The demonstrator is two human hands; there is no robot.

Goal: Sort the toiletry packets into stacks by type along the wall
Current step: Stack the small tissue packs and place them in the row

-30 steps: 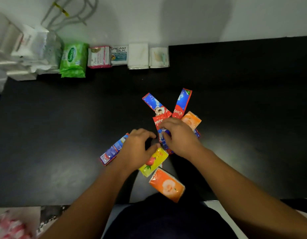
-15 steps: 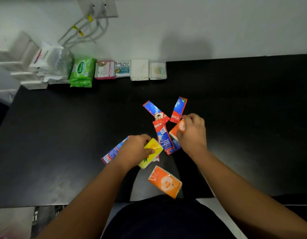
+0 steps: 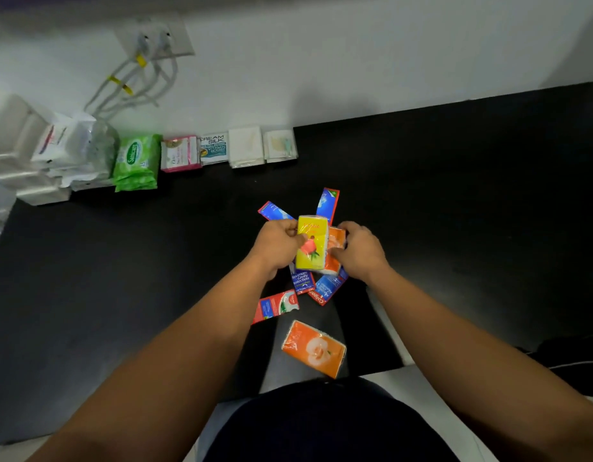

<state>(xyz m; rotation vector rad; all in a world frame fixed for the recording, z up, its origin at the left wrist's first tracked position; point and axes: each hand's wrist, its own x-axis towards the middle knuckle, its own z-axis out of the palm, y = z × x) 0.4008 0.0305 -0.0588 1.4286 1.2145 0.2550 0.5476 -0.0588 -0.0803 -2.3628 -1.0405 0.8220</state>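
1. Head view, what changed: half a second ago the yellow packet [image 3: 311,242] was low under the left hand [image 3: 277,245], lying slantwise at the lower left of the pile. It is now lifted to the middle of the frame and held above the toothpaste sachets [image 3: 326,288]. The right hand [image 3: 361,252] has moved from the pile's right edge to close on an orange packet [image 3: 335,249], which sits just beside and partly behind the yellow one.

2. Meaning: I judge the two tissue-type packets are being gathered into one stack, ready to go up to the wall row [image 3: 208,152] at upper left.

3. Hands: the left hand pinches the yellow packet's left edge, thumb on its face; the right hand's fingers curl round the orange packet.

4. Orientation: the yellow packet's long axis runs nearly up-down in the frame, its printed face towards the camera.

5. A second orange packet [image 3: 314,349] lies untouched at lower centre.
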